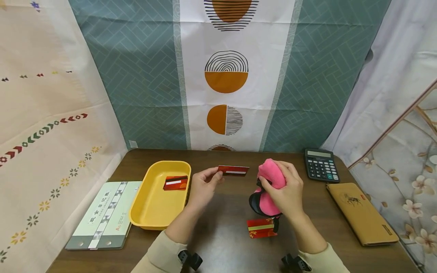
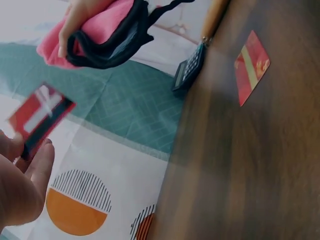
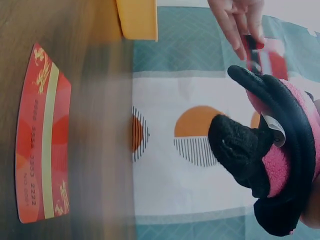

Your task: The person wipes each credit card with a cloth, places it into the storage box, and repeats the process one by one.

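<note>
My left hand pinches a red bank card by its left end, thumb over the near side. The card, with a dark stripe and a white strip, is held out above the table. To its right, my right hand grips a fuzzy pink pouch with black trim and a dark strap. In the left wrist view the pouch's black edge curves round a dark opening. Below the pouch a red card with a gold band lies flat on the table, the strap's end overlapping it in the head view.
A yellow tray on the left holds red cards near its right wall. Beside it lies a pale green notebook. A black calculator and a tan wallet lie at the right. Patterned cloth hangs behind.
</note>
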{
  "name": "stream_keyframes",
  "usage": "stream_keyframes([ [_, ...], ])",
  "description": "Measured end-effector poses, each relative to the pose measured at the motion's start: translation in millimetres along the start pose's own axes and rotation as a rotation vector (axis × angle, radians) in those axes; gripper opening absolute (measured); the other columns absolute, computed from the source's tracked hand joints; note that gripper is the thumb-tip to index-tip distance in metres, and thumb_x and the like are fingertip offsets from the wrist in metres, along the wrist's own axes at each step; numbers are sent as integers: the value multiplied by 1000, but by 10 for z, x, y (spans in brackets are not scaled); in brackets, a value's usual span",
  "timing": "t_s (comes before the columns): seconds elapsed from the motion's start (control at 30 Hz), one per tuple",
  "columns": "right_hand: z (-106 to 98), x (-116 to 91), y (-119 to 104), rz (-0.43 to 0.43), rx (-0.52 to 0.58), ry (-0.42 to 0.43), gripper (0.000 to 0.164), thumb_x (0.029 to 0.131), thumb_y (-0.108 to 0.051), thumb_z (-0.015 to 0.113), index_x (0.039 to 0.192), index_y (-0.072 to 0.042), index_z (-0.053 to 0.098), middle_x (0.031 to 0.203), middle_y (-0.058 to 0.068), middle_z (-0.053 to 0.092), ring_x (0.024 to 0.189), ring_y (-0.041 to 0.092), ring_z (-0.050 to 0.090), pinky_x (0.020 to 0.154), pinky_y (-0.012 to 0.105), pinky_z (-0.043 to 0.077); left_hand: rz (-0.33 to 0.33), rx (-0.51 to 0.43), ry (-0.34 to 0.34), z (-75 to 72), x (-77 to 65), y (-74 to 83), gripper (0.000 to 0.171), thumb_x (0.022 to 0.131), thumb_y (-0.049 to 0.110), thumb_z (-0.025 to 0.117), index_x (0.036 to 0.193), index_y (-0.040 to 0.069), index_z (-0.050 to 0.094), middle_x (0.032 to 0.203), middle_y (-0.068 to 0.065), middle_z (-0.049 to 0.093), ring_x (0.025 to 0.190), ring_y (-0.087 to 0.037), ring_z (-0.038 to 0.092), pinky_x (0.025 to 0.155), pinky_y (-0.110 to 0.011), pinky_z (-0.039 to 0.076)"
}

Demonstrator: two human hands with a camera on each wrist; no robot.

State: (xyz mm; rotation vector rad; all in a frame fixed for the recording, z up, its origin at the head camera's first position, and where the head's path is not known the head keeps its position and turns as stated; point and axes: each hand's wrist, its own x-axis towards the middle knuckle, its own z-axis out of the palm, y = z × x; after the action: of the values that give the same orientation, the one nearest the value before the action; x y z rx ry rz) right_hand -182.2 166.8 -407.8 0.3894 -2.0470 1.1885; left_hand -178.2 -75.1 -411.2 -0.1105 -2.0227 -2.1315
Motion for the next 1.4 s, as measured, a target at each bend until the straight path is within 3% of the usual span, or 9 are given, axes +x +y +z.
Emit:
stream_keyframes([
  [0.17,48,-26,-60,-42,22,-15,50,70,-5,90,117,-4,72,113,7,67,92,17,62,73,9,49,-89,-84,14,77,-22,-47,27,97,0,65,121,-10,67,114,-24,71,88,-23,75,84,-35,59],
  [0.37,145,-14,-98,-82,-2,-69,54,71,-8,91,120,-2,70,114,10,65,93,22,66,71,22,58,-48,-110,-107,171,-61,-68,38,100,-4,57,137,-10,55,124,-28,66,104,-34,71,89,-42,56],
  [0.53,232,4,-107,-63,-74,-59,53,73,-13,90,120,0,70,112,13,65,89,26,66,66,44,61,14,-38,-194,235,-101,-57,38,99,-5,58,137,-9,56,124,-27,66,109,-36,69,92,-36,55],
  [0.73,377,-83,-245,-105,-40,-120,53,74,-14,90,120,1,70,113,15,64,88,28,67,66,44,62,46,96,-274,298,-129,-86,35,101,-5,54,136,-7,59,122,-22,69,102,-26,71,82,-29,60],
  [0.87,388,-87,-275,-156,-44,-120,52,74,-13,90,120,1,71,112,16,64,87,30,67,65,45,62,86,89,-272,280,-113,-93,33,101,-8,52,133,-9,60,120,-24,69,103,-27,70,81,-30,60],
  [1.07,330,-4,-200,-106,-93,-10,52,72,-9,90,120,1,71,110,16,64,87,30,66,68,50,61,84,28,-228,228,-113,-60,32,97,-9,59,129,-10,61,117,-26,69,103,-36,71,87,-37,57],
  [1.2,397,-63,-268,-134,-61,-45,51,74,-10,89,120,2,70,109,16,64,87,29,67,67,47,62,73,58,-256,257,-102,-52,29,99,-9,56,127,-10,62,116,-25,70,97,-25,73,83,-31,59],
  [1.3,456,-125,-340,-185,-33,-76,52,74,-12,89,120,2,70,108,16,63,87,28,67,66,44,62,73,75,-269,278,-94,-39,28,98,-11,50,123,-9,63,108,-23,72,77,-15,66,67,-21,57],
  [1.4,468,-144,-361,-212,-29,-60,52,71,-9,91,119,1,71,107,15,63,87,28,66,67,44,62,87,99,-259,273,-92,-26,28,97,-13,50,121,-8,65,106,-22,72,76,-15,65,67,-19,55],
])
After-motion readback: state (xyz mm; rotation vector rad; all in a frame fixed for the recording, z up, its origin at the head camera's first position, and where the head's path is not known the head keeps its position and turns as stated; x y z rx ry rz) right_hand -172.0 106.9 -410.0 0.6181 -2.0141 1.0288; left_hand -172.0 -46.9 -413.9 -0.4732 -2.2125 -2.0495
